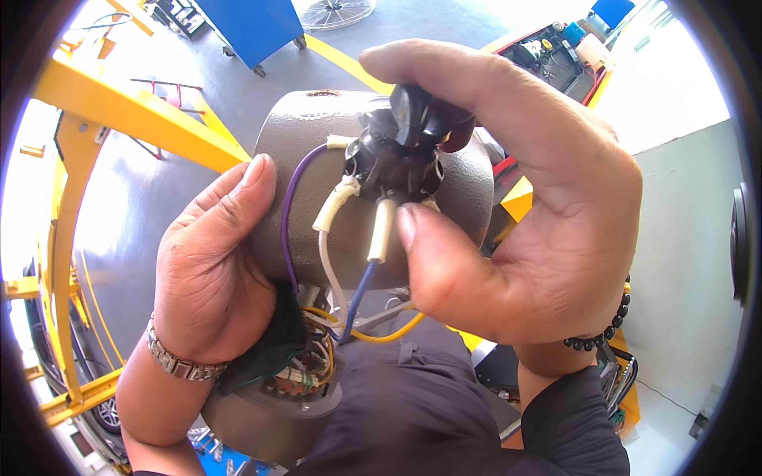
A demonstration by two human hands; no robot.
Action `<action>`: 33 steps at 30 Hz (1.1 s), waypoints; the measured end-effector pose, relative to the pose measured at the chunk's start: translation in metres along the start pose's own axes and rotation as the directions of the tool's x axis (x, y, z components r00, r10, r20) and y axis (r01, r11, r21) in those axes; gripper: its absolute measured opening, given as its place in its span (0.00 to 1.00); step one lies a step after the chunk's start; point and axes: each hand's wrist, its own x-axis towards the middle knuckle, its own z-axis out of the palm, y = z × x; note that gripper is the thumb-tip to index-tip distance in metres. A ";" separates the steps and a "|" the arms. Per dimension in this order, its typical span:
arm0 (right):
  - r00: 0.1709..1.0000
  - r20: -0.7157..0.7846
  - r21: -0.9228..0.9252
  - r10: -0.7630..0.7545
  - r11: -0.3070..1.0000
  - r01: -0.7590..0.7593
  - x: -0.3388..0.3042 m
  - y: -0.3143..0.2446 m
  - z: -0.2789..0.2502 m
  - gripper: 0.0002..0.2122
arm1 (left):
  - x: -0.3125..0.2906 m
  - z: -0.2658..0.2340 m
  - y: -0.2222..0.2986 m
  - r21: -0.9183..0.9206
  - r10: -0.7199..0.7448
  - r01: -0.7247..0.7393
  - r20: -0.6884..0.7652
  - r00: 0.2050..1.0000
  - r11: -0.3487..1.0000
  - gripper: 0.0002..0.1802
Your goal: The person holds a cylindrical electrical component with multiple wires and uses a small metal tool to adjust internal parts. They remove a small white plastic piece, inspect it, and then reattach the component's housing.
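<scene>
A dark brown-grey cylindrical metal housing [302,127] is in front of me, with my left hand [214,270] wrapped round its left side, thumb on the surface. Against its face, my right hand [556,190] grips a black round electrical connector [389,163] between thumb and bent fingers. Pale fabric sleeves cover the wire ends at the connector. From them run a purple wire [287,206], a white wire [329,274] and a blue wire [361,297], with a yellow wire [389,337] lower down. My right fingertips are partly hidden behind the connector.
Below hangs a second brown-grey housing [254,424] with exposed wiring [305,377] and a dark cloth [270,345] beside it. A yellow metal frame [143,111] stands at the left. Farther off are a blue cabinet [254,32] on casters and a red tray [556,63] of parts.
</scene>
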 end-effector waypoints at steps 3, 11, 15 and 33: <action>1.000 -0.010 -0.016 -0.027 0.999 0.027 -0.002 -0.002 -0.002 0.29 | 0.000 0.004 0.000 -0.008 -0.014 0.014 0.007 1.000 1.000 0.19; 0.990 -0.081 0.016 -0.113 0.993 0.115 -0.004 0.005 0.001 0.28 | -0.007 -0.006 0.001 0.038 -0.034 0.030 0.116 0.993 0.999 0.18; 0.988 -0.138 0.045 -0.068 0.996 0.075 -0.034 0.004 -0.004 0.32 | -0.011 -0.005 0.005 0.074 -0.105 0.090 0.232 0.967 0.993 0.22; 0.953 -0.299 0.082 -0.051 0.993 0.079 -0.091 -0.009 0.010 0.33 | -0.017 -0.013 0.001 0.136 -0.044 -0.029 0.502 0.864 0.990 0.22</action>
